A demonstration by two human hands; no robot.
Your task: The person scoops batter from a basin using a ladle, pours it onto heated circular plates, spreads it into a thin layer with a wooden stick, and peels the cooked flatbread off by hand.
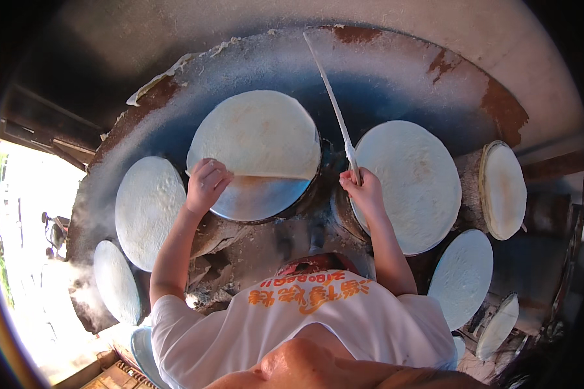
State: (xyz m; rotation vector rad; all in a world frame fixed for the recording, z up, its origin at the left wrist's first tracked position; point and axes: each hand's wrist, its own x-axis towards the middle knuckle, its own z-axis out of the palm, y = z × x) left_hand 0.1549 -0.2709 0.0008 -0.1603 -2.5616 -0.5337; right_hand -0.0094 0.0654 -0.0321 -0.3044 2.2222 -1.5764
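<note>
My left hand (pixel 207 184) pinches the near left edge of a thin round flatbread (pixel 254 133). That near edge is drawn back in a straight line and baring part of the shiny round griddle (pixel 261 197) under it; the rest still covers the plate. Upright in my right hand (pixel 363 191) is a long thin stick (pixel 335 104), its fingers closed round the lower end. Whitish residue coats the stick, thickest just above the grip. Just right of that hand, another pale flatbread (pixel 409 185) covers a second griddle.
More flatbread-covered griddles ring me: a left one (pixel 150 214), a lower left one (pixel 117 282) and a lower right one (pixel 462 279). A stack of round flatbreads (pixel 505 191) stands at the far right. Beyond the griddles curves a flour-dusted, rust-edged metal surface (pixel 240 71). Steam drifts at the lower left.
</note>
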